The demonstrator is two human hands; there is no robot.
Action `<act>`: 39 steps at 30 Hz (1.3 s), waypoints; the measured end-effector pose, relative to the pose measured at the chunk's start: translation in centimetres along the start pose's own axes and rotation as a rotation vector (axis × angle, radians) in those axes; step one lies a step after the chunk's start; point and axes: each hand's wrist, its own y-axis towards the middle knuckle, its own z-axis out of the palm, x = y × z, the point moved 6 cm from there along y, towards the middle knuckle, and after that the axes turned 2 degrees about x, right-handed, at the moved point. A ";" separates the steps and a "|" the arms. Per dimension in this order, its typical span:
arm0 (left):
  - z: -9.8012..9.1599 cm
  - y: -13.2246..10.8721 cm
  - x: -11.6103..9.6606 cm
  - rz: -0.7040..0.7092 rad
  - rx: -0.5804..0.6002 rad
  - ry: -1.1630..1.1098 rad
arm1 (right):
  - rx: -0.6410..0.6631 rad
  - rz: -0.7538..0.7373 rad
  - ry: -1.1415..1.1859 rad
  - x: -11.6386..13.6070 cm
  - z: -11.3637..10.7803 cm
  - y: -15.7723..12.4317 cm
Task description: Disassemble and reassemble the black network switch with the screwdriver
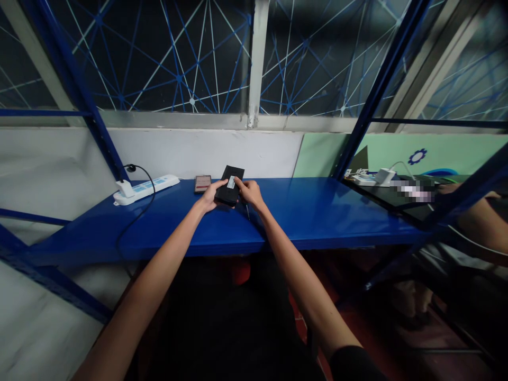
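A black, flat rectangular box (224,195) with a white label (231,182) on its face is held tilted above the blue tabletop. My left hand (210,196) grips its left side, the thumb on the front and fingers partly hidden beneath. My right hand (250,191) is closed at the right edge, its thumb touching the label and its other fingers curled. Below my right hand a thin dark strip shows, too small to tell what it is. Just left of the box, a small flat brownish case (202,183) lies on the tabletop.
The blue table (313,211) runs along a wall under windows. On its left lies a white power strip (148,189) with a plugged-in adapter and black cable (137,217). Blue metal posts (367,116) frame the table. Another person's arm (486,219) is at the right, near a black surface.
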 end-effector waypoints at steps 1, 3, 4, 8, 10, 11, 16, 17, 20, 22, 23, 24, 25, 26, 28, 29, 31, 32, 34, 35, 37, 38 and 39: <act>0.0 0.0 0.0 -0.004 0.003 0.002 | -0.029 -0.046 -0.091 0.3 -0.2 -0.1; 0.0 -0.1 0.0 -0.011 0.013 0.003 | -0.078 -0.119 -0.244 0.8 -0.4 -0.3; 0.1 -0.2 0.1 -0.013 0.021 0.003 | -0.092 -0.129 -0.298 1.0 -0.5 -0.5; 0.2 -0.3 0.1 -0.003 0.055 -0.001 | -0.156 -0.098 -0.493 1.3 -0.6 -1.0; 0.2 -0.2 0.1 -0.007 0.070 0.004 | -0.171 -0.093 -0.570 1.5 -0.6 -1.2; 0.2 -0.3 0.2 -0.012 0.076 0.009 | -0.173 -0.096 -0.596 1.7 -0.6 -1.3; 0.2 -0.4 0.1 0.010 0.111 0.029 | -0.183 -0.105 -0.608 2.2 -0.5 -1.8; 0.2 -0.5 0.0 0.019 0.116 0.033 | -0.185 -0.110 -0.596 2.2 -0.5 -1.9; 0.4 -0.7 -0.2 0.037 0.123 0.051 | -0.193 -0.121 -0.538 2.3 -0.6 -1.9; 0.6 -0.9 -0.4 0.051 0.123 0.062 | -0.192 -0.116 -0.450 2.1 -0.7 -1.7; 0.7 -1.0 -0.5 0.058 0.124 0.065 | -0.190 -0.110 -0.380 1.9 -0.8 -1.6; 0.8 -1.1 -0.6 0.062 0.132 0.068 | -0.188 -0.106 -0.293 1.8 -0.9 -1.4; 0.9 -1.1 -0.6 0.062 0.144 0.072 | -0.184 -0.101 -0.193 1.6 -1.0 -1.1; 1.0 -1.2 -0.7 0.060 0.157 0.079 | -0.179 -0.101 -0.090 1.4 -1.1 -0.9; 1.2 -1.3 -0.7 0.049 0.169 0.108 | -0.168 -0.110 0.082 1.1 -1.1 -0.5; 1.1 -1.3 -0.8 0.051 0.159 0.135 | -0.167 -0.121 0.142 1.1 -1.0 -0.4; 0.7 -1.3 -1.3 0.113 0.072 0.230 | -0.167 -0.146 0.204 1.3 -0.9 -0.4; 0.4 -1.3 -1.7 0.172 0.004 0.299 | -0.170 -0.153 0.213 1.4 -0.9 -0.5; 0.0 -1.6 -2.8 0.312 -0.133 0.466 | -0.178 -0.148 0.208 1.6 -0.9 -0.8; 0.0 -1.8 -3.2 0.377 -0.177 0.553 | -0.183 -0.142 0.200 1.6 -1.0 -0.9; 0.3 -2.1 -3.7 0.469 -0.206 0.704 | -0.200 -0.138 0.178 1.8 -1.2 -1.1; 0.5 -2.3 -3.8 0.497 -0.213 0.764 | -0.208 -0.140 0.165 1.9 -1.2 -1.2; 0.6 -2.4 -3.8 0.515 -0.226 0.812 | -0.209 -0.142 0.154 2.0 -1.2 -1.3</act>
